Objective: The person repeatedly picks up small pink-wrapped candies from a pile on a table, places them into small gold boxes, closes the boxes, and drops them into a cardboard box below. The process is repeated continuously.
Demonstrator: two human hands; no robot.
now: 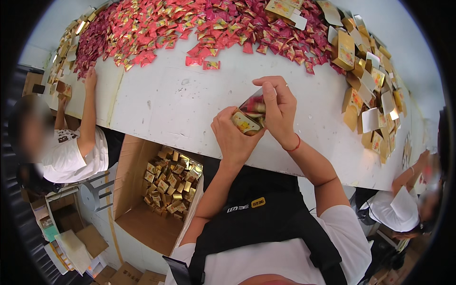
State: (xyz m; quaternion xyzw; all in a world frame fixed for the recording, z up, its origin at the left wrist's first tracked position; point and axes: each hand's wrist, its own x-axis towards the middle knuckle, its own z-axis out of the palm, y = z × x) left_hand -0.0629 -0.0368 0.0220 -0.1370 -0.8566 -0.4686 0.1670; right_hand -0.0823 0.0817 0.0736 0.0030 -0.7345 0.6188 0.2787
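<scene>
Over the white table [156, 102], both my hands are closed around a small gold carton [246, 123] with red and gold wrapped pieces [255, 105] at its opening. My left hand [233, 138] grips the carton from the left and below. My right hand [279, 108] is on the carton's right side, its index finger bent over the top and thumb against the opening; whether it holds a piece or a flap, I cannot tell.
Red and purple wrapped pieces [142, 33] line the far side. Gold cartons [352, 102] pile at the right. A cardboard box [130, 187] of closed gold cartons [172, 183] stands below the table's edge. Co-workers sit at left [73, 154] and right [399, 209].
</scene>
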